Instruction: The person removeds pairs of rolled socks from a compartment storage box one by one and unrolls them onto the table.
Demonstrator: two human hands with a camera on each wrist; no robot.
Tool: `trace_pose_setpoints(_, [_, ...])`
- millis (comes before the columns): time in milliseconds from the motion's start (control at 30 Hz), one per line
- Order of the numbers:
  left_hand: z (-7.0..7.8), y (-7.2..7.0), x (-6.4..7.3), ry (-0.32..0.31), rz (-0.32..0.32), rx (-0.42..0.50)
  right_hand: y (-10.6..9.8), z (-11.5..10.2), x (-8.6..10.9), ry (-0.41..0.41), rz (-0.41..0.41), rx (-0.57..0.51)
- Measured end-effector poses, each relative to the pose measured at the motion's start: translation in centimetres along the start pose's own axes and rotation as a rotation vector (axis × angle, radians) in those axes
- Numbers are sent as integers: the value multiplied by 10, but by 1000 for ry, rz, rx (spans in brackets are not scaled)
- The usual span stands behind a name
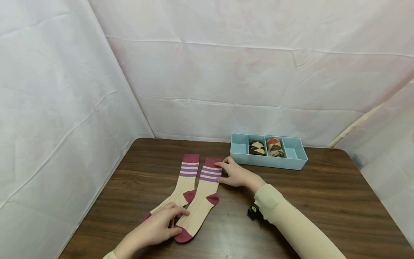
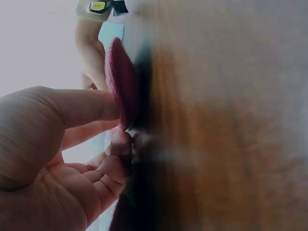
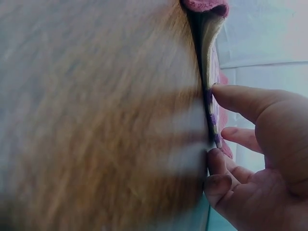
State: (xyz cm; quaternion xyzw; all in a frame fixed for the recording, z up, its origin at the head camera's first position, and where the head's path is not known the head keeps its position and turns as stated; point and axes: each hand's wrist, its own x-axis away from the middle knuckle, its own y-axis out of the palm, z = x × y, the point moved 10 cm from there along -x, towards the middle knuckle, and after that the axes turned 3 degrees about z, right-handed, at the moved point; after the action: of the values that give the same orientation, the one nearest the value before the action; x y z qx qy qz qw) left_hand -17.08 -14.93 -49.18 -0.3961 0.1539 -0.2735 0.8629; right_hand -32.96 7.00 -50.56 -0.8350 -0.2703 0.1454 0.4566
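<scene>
Dark wood runs from the left edge of the table (image 1: pixel 139 180) to the left sock (image 1: pixel 188 180) — cream, purple-striped, maroon-cuffed. The left hand (image 1: pixel 156 225), thumb and fingers parted, merely touches the toe end of the matching right sock (image 1: pixel 202 201), flat on the wood. The right hand (image 1: pixel 237 175), loosely spread, touches its striped edge near the blue tray (image 1: pixel 268 162) — beyond, wood reaches the right edge.
</scene>
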Motion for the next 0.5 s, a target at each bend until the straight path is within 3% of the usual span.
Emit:
trace_pose_setpoints(267, [10,-21,-19,49,27,-14,-19,-7,13,-39,21,-17])
trace_pose_setpoints(367, [9,-31,-34,58,54,7,-34,-12,19,-88,44,-25])
trace_pose_setpoints(500, [5,-40,-61,17,90,55,-59,-16,28,-134,70,-28])
